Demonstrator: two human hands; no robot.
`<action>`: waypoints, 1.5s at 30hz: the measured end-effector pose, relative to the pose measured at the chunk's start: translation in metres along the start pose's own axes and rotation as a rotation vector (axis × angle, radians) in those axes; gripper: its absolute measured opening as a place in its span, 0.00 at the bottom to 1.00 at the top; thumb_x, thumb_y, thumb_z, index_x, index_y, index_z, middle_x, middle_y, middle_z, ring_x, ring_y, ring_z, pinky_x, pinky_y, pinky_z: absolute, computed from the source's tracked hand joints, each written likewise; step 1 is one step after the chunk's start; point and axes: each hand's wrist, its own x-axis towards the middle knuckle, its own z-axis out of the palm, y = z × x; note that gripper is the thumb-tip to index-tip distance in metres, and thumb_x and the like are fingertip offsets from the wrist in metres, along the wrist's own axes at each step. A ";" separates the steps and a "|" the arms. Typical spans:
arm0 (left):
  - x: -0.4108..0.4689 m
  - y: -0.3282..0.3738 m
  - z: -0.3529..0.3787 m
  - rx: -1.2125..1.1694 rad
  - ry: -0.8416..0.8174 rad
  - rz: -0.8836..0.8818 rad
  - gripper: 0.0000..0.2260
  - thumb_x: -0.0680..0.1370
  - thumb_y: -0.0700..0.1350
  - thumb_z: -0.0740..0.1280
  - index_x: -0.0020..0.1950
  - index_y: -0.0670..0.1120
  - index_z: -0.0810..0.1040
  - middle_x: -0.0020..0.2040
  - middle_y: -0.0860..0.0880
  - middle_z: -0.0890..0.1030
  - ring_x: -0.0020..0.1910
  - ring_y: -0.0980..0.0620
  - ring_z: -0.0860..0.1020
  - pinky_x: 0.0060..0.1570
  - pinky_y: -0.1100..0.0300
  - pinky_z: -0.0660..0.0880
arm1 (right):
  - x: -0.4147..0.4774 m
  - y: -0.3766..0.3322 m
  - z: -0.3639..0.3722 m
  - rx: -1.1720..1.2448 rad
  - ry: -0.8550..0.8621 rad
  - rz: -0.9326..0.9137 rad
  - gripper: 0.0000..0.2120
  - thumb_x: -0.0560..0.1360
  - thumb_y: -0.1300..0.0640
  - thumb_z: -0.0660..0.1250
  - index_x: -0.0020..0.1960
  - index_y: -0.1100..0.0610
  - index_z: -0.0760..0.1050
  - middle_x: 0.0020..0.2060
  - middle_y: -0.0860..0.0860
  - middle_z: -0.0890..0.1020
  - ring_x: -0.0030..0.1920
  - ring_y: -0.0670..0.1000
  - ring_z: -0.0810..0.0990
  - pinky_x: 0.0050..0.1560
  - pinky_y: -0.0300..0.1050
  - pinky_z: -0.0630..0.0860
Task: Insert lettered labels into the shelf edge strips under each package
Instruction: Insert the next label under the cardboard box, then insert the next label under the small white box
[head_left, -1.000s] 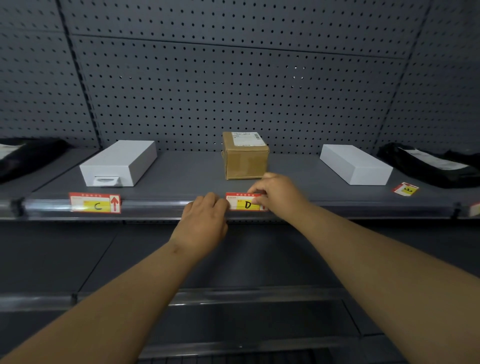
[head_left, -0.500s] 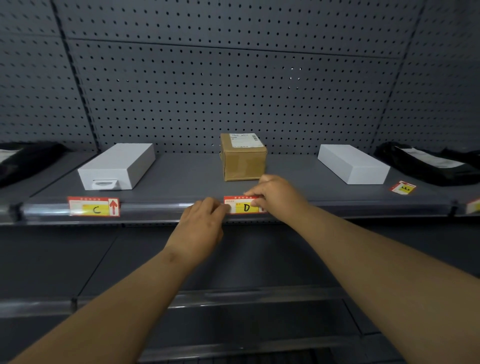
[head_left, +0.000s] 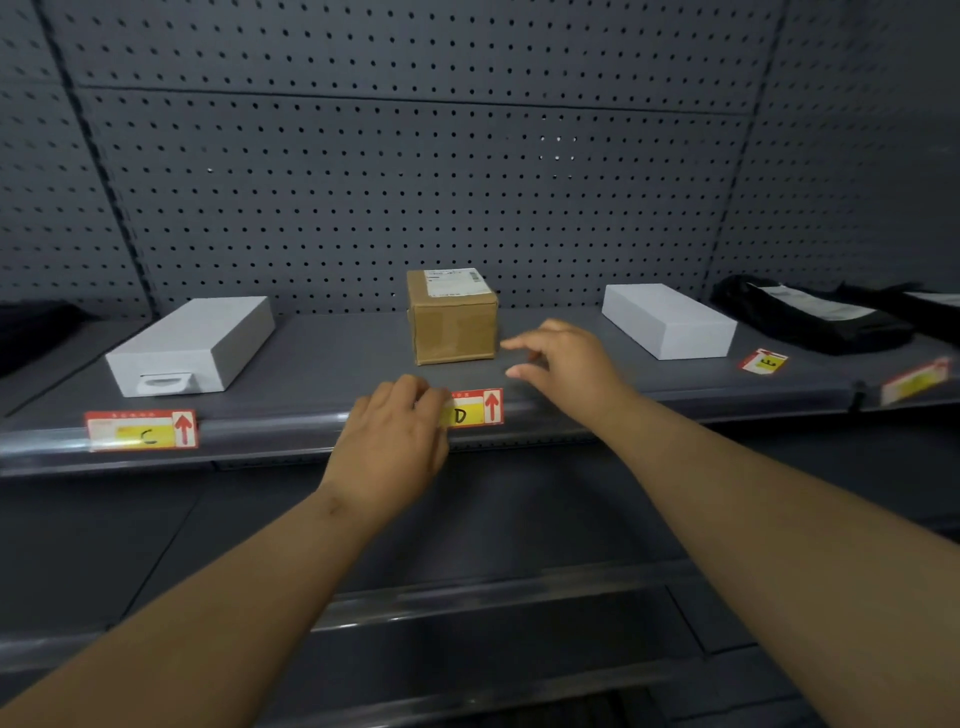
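The D label (head_left: 475, 408) sits in the clear shelf edge strip (head_left: 270, 439) below the brown cardboard box (head_left: 451, 316). My left hand (head_left: 395, 441) rests on the strip with its fingertips over the label's left end. My right hand (head_left: 566, 366) hovers above the shelf to the right of the box, fingers apart, holding nothing. The C label (head_left: 141, 430) is in the strip under the left white box (head_left: 192, 343). A loose E label (head_left: 762, 361) lies on the shelf beside the right white box (head_left: 669, 321).
Black bagged packages lie at the far right (head_left: 810, 319) and far left (head_left: 31, 332). Another label (head_left: 914, 382) is on the neighbouring strip at right. Perforated back panel (head_left: 415, 182) behind; lower shelf edge (head_left: 467, 597) beneath my arms.
My right hand has let go of the D label and lifted up and to the right, over the shelf. My left hand has slid right onto the label's left end.
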 end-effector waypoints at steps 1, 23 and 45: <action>0.005 0.007 0.000 0.002 0.005 0.007 0.16 0.76 0.45 0.64 0.63 0.44 0.73 0.56 0.42 0.75 0.52 0.41 0.75 0.53 0.48 0.71 | -0.001 0.006 -0.006 0.008 0.019 0.013 0.18 0.73 0.57 0.69 0.63 0.55 0.76 0.47 0.55 0.76 0.52 0.54 0.76 0.57 0.43 0.71; 0.150 0.245 0.067 0.022 -0.029 -0.101 0.20 0.79 0.53 0.57 0.68 0.46 0.67 0.61 0.44 0.74 0.59 0.43 0.72 0.57 0.51 0.68 | -0.026 0.272 -0.162 -0.136 -0.135 0.397 0.27 0.73 0.48 0.68 0.67 0.59 0.69 0.64 0.57 0.76 0.63 0.56 0.74 0.61 0.47 0.71; 0.160 0.249 0.071 0.081 -0.038 -0.159 0.17 0.78 0.50 0.61 0.65 0.45 0.71 0.58 0.42 0.76 0.57 0.40 0.74 0.57 0.49 0.68 | 0.010 0.283 -0.154 -0.133 -0.579 0.530 0.38 0.68 0.47 0.74 0.69 0.66 0.65 0.67 0.59 0.72 0.64 0.58 0.72 0.57 0.45 0.70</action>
